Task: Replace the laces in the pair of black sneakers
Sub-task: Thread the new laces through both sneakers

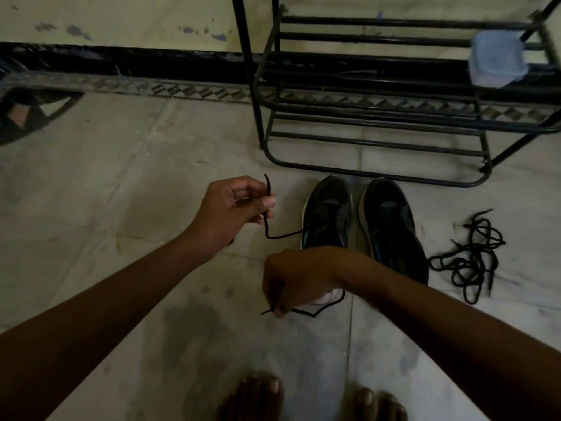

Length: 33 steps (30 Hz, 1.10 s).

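The floor [121,192] is of pale, stained stone slabs, dimly lit. Along the far side runs a cream wall [121,13] with chipped paint, a black skirting band [121,60] and a patterned border [182,91] below it. A black metal rack [376,40] stands against the wall, and a pale blue plastic box [498,60] sits on its shelf.

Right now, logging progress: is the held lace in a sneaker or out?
In: the black lace runs from the left hand into the sneaker beside it; which eyelets, cannot tell.
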Motion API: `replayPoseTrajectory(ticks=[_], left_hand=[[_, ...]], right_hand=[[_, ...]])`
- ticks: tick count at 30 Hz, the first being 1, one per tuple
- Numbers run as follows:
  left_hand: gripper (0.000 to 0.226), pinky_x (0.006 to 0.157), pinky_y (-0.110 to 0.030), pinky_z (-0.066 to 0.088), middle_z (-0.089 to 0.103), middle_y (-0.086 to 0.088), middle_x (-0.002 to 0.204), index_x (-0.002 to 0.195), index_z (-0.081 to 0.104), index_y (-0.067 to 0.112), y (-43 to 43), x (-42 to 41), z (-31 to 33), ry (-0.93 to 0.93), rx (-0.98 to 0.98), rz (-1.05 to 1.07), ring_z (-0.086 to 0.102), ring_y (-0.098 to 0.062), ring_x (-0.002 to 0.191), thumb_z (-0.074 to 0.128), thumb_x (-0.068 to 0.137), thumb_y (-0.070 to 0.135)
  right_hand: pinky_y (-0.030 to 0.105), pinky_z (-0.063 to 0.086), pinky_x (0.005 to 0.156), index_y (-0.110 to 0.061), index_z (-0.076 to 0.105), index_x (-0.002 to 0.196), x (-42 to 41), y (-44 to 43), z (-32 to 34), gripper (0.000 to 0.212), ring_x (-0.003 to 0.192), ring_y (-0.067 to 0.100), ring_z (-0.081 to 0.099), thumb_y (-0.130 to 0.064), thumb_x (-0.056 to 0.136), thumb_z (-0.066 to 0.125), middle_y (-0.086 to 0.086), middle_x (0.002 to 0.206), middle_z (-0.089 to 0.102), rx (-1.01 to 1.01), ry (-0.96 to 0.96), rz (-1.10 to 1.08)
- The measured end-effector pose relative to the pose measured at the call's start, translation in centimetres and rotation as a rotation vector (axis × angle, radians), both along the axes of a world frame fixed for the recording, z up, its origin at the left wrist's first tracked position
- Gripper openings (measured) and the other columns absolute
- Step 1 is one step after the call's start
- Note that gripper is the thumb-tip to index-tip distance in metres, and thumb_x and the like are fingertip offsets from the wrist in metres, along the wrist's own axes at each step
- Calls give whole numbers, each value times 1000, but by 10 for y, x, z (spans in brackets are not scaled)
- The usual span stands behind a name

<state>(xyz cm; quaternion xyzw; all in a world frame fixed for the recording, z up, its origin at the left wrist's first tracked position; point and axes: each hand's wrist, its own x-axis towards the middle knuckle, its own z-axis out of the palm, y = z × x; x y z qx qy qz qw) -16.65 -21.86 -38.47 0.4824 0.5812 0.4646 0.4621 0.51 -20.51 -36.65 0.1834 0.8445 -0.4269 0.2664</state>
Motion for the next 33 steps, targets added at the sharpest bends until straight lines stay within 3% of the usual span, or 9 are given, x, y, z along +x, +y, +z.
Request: replayPoseTrajectory(ticks=[3,7,9,12,15,18,23,30,33], left_hand=[[13,65,-28,59,75,-18,86,104,73,1,4,11,13,8,37,6,76,-32,78,73,91,4],[10,66,-29,60,75,-13,85,96,71,1,12,25,37,18,80,-10,75,-29,77,67,97,10],[11,67,-29,59,74,-11,86,92,70,5,17,31,52,28,132,-18,75,-26,78,65,99,12],[9,67,-29,58,73,-11,83,91,71,11,29,42,79,17,227,-25,73,-24,78,66,98,11],[11,66,-33,60,73,-7,78,94,73,18,38,54,104,13,298,-16,72,-22,74,67,96,8],[4,65,-37,57,73,-6,77,99,70,15,49,67,124,23,362,-20,71,-19,73,67,98,12],[4,69,-21,54,72,-11,84,96,69,9,70,80,165,-18,486,43,69,-14,78,67,97,13],[8,71,-17,54,78,-2,88,94,76,13,89,81,196,18,541,38,74,-14,85,76,88,8],[10,77,-18,56,78,-2,89,96,77,14,91,84,196,-14,518,26,75,-16,89,77,87,10]], right_hand=[[36,48,63,-3,68,81,27,23,43,14,63,16,53,-14,90,66,6,72,62,-6,10,-39],[45,55,83,-9,70,94,63,48,87,11,86,29,66,-15,96,61,12,91,70,43,132,-240],[37,55,72,-9,70,92,76,56,105,12,79,21,65,-15,97,61,7,85,69,67,249,-354],[18,44,55,-14,70,87,90,63,128,15,57,2,56,-19,98,62,-5,66,64,114,476,-600],[21,43,53,-11,70,89,92,65,145,15,55,6,55,-20,99,62,3,68,67,138,731,-801],[23,43,53,-13,72,88,89,70,162,15,56,12,55,-22,98,64,10,68,66,288,908,-895],[25,47,54,-14,76,88,87,86,195,11,56,10,57,-20,94,70,7,66,66,533,1134,-1057],[17,50,59,-9,77,92,99,95,228,9,63,8,64,-17,89,76,11,72,69,486,1308,-1148],[20,50,59,-11,78,90,101,96,236,8,66,17,66,-18,88,77,10,72,70,509,1357,-1147]])
